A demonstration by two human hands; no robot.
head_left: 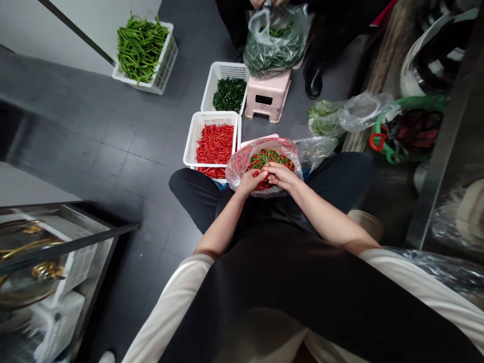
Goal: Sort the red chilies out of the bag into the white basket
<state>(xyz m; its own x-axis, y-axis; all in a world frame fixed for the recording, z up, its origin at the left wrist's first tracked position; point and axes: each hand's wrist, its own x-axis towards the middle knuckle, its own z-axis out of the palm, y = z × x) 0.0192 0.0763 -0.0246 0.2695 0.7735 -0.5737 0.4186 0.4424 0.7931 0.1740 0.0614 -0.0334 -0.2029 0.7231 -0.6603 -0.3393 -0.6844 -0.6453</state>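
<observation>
A clear plastic bag (pixel 238 164) stands between my knees with its mouth spread. Inside it is a heap of red chili peppers with green stems (pixel 266 157). My left hand (pixel 250 181) and my right hand (pixel 282 176) meet over the heap, fingertips nearly touching. Both are closed in a pinch around a red chili pepper (pixel 263 173), most of it hidden by the fingers. Just left of the bag, a white basket (pixel 189 143) holds loose red chili peppers (pixel 215 144). It appears stacked on another container with more red peppers.
A white basket of dark green chilies (pixel 230 95) stands beyond. Farther left is a basket of long green peppers (pixel 141 48). Opposite, a person's hands touch a bag of green chilies (pixel 278 50) on a pink stool (pixel 268 93). Red-handled scissors (pixel 378 141) lie at right; a shelf rack (pixel 109 232) stands left.
</observation>
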